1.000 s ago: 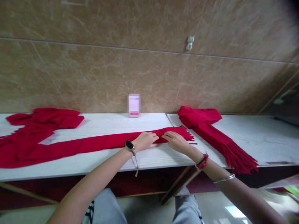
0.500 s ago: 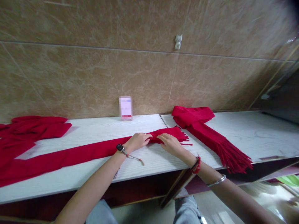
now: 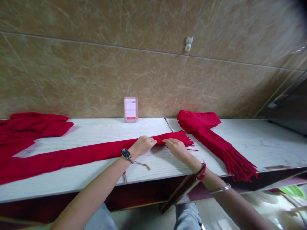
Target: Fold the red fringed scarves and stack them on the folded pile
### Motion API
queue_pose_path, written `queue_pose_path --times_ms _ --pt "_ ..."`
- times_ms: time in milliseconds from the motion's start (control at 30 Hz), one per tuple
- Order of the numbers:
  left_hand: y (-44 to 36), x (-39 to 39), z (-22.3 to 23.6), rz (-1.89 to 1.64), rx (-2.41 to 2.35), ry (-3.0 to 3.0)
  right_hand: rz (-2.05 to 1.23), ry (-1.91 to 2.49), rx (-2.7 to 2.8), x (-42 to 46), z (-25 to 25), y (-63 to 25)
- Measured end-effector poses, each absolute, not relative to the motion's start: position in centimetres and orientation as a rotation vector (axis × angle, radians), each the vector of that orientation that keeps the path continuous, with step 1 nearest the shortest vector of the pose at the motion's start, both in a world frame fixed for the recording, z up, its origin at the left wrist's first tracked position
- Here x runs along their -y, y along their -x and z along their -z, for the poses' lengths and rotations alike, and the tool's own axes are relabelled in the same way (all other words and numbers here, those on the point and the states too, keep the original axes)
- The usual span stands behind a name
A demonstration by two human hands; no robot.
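Observation:
A long red scarf (image 3: 88,155) lies as a narrow folded strip along the white tabletop (image 3: 96,172), its fringed end near the middle. Both hands are at the near edge of the strip, a short way from the fringe. My left hand (image 3: 144,145) pinches the cloth, fingers closed on it. Just to its right, my right hand (image 3: 177,149) also has its fingertips closed on the scarf. Between them the cloth is slightly gathered. On the left the strip runs into a loose heap of red cloth (image 3: 40,124); whether they are one piece I cannot tell.
Another red scarf (image 3: 211,140) lies folded over on the right, its fringe hanging past the front edge. A phone (image 3: 130,110) with a blurred screen leans against the tiled wall (image 3: 96,70). A small white cat-shaped hook (image 3: 188,44) is on the wall. Open shelving is below.
The view has tilted slightly. My hands stay at almost the same place on the scarf, with the right fingertips drawn closer together on the cloth.

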State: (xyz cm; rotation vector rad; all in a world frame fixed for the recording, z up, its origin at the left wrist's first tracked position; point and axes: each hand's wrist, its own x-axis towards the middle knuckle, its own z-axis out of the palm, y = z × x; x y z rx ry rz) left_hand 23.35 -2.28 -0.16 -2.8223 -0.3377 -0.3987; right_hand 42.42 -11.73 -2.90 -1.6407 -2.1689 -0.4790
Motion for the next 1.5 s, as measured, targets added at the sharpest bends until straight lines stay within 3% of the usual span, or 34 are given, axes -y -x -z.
queue_pose_path --times_ms 333,567,867,1133,1300,1500 --pt "-23.1 3.1 0.3 0.324 0.336 2.789 0.677 1.821 2.222 11.8 2.3 -40.9" --pt "-22.0 4.1 0.6 0.329 0.484 2.872 0.738 1.701 2.303 12.3 2.8 -41.4" --pt "-10.5 1.2 -0.4 -0.086 0.584 3.068 0.669 1.504 2.317 12.3 3.7 -41.8" --pt "-1.8 -1.1 -1.7 -0.202 0.803 3.065 0.655 1.473 2.357 12.4 4.2 -42.3" --pt "-2.6 -0.2 -2.9 -0.364 0.844 3.115 0.664 1.46 2.387 11.9 3.3 -41.0" --pt "-8.5 -0.4 -2.9 -0.044 0.7 3.176 0.436 1.296 2.47 11.1 1.9 -33.6"
